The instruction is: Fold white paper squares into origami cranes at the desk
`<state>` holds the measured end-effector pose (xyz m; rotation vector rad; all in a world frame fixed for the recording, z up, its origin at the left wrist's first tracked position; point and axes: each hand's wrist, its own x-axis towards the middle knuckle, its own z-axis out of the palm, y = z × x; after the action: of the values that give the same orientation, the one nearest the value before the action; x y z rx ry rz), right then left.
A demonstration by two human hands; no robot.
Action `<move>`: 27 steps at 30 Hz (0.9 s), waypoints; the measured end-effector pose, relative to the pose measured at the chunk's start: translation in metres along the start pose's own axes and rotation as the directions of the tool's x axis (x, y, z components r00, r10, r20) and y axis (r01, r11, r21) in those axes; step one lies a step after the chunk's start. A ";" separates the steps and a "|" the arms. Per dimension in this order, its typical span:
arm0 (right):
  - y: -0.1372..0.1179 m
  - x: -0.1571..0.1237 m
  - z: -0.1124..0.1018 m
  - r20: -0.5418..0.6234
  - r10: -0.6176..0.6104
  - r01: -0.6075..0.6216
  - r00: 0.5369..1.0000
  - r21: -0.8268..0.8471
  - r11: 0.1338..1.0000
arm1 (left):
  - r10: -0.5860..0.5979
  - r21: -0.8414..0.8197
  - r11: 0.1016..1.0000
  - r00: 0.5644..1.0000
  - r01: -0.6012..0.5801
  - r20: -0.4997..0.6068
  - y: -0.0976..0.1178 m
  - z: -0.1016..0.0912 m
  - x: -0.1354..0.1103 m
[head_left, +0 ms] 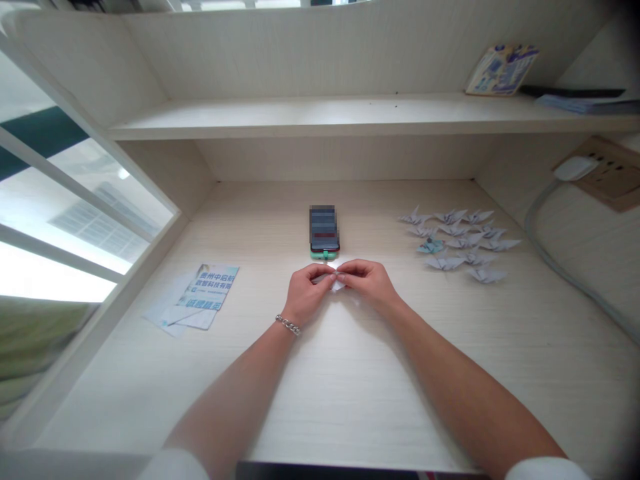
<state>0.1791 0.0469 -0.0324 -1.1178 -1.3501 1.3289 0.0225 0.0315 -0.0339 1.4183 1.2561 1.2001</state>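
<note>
Your left hand [306, 291] and right hand [373, 283] pinch a small white paper [339, 286]. They hide most of its shape.

left hand [306, 292]: bare, shiny silver chain bracelet [289, 325] at wrist | right hand [371, 283]: bare | left sleeve [173, 466]: white | right sleeve [547, 469]: white

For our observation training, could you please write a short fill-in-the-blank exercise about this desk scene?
The left hand and right hand pinch a small piece of ____ paper.
A chain bracelet circles the ____ wrist.
The folded cranes lie to the ____ of the phone.
Only ____ of them is blue.
Missing words: white; left; right; one.
</note>
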 end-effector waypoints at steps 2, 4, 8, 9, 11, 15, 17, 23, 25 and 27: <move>0.000 0.000 0.000 -0.005 0.002 -0.002 1.000 -0.001 1.000 | -0.001 -0.006 1.000 1.000 0.001 -0.004 0.000 0.000 0.000; 0.000 0.000 0.001 -0.006 -0.001 0.001 1.000 -0.006 1.000 | -0.008 -0.013 1.000 1.000 0.008 -0.009 0.001 0.000 0.000; 0.000 0.000 0.001 0.003 0.005 -0.005 1.000 -0.027 1.000 | -0.009 0.004 1.000 1.000 0.009 -0.003 0.001 0.000 0.000; 0.000 0.000 0.001 0.002 0.012 -0.012 1.000 -0.034 0.999 | -0.008 0.013 1.000 1.000 0.008 0.000 0.001 -0.001 0.000; -0.001 0.000 0.001 0.001 0.022 -0.022 1.000 -0.048 0.999 | -0.010 0.020 1.000 1.000 0.010 0.003 0.001 -0.001 -0.001; -0.001 0.000 0.000 0.009 0.029 -0.028 1.000 -0.057 0.998 | -0.027 -0.007 1.000 1.000 0.027 0.009 0.001 0.000 -0.001; -0.001 0.000 0.000 0.009 0.034 -0.033 0.999 -0.061 0.998 | -0.026 -0.010 1.000 1.000 0.026 0.016 0.001 0.000 -0.001; -0.001 0.000 0.001 0.002 0.037 -0.037 0.999 -0.053 0.998 | -0.041 -0.026 0.999 0.998 0.042 0.044 -0.001 -0.001 0.000; -0.001 0.000 0.001 0.013 0.055 -0.054 0.998 -0.026 0.998 | -0.065 -0.055 0.996 0.997 0.068 0.044 -0.001 -0.001 0.000; -0.001 0.000 0.001 0.021 0.069 -0.069 0.997 -0.005 0.998 | -0.082 -0.078 0.993 0.996 0.085 0.046 -0.001 -0.001 0.001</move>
<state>0.1782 0.0466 -0.0315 -1.1652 -1.3406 1.3924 0.0212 0.0322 -0.0345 1.3134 1.2132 1.1455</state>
